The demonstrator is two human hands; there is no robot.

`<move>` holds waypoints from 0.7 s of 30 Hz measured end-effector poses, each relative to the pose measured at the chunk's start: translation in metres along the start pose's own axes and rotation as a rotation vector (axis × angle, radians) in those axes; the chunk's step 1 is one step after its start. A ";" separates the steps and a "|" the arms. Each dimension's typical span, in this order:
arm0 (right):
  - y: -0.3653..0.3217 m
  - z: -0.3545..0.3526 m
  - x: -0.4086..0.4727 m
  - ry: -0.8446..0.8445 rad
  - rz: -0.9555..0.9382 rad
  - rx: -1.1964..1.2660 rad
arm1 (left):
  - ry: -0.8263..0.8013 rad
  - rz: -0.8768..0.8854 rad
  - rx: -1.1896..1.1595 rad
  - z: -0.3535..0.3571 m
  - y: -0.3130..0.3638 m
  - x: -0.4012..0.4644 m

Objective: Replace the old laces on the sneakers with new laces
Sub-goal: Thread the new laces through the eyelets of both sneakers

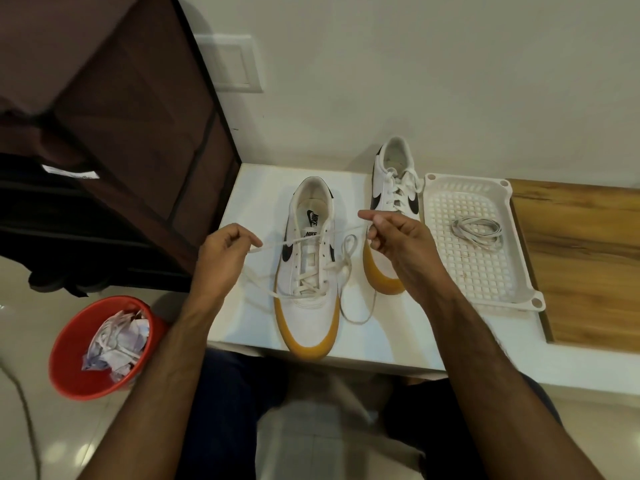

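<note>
On the white tabletop (pixel 249 188), the left hand (pixel 221 252) and right hand (pixel 394 237) each pinch the limp cream lace (pixel 313 237) through the near white gum-soled sneaker (pixel 310 271); best gripped near its stiff tips.

Home entryway: fabric shoe rack (pixel 114 140), tiled floor (pixel 34 441), red wastebasket (pixel 69 358).

Beside your left knee a red bucket (pixel 100 348) is sitting on the floor, holding crumpled paper (pixel 117 341). A brown fabric cabinet (pixel 114 133) is standing left of the white table (pixel 249 199); a wooden board (pixel 581 258) is lying at right.
</note>
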State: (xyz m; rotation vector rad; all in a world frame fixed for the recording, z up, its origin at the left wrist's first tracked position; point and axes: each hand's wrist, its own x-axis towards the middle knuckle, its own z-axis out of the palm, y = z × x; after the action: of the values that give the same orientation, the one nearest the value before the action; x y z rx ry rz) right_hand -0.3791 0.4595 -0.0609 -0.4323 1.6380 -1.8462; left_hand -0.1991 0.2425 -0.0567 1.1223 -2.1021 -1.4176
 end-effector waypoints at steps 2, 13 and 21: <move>0.000 0.002 0.001 0.003 0.027 0.107 | -0.015 -0.033 0.043 0.001 -0.002 0.000; -0.009 0.004 0.003 -0.175 0.001 0.752 | -0.477 0.136 0.084 0.007 0.014 -0.012; 0.002 0.012 0.003 -0.149 0.040 0.354 | -0.632 0.136 0.271 0.007 0.008 -0.011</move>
State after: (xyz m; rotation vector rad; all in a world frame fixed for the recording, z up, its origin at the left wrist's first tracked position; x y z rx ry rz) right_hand -0.3732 0.4480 -0.0614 -0.3681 1.1822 -1.9718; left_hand -0.2001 0.2570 -0.0509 0.6380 -2.8108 -1.6009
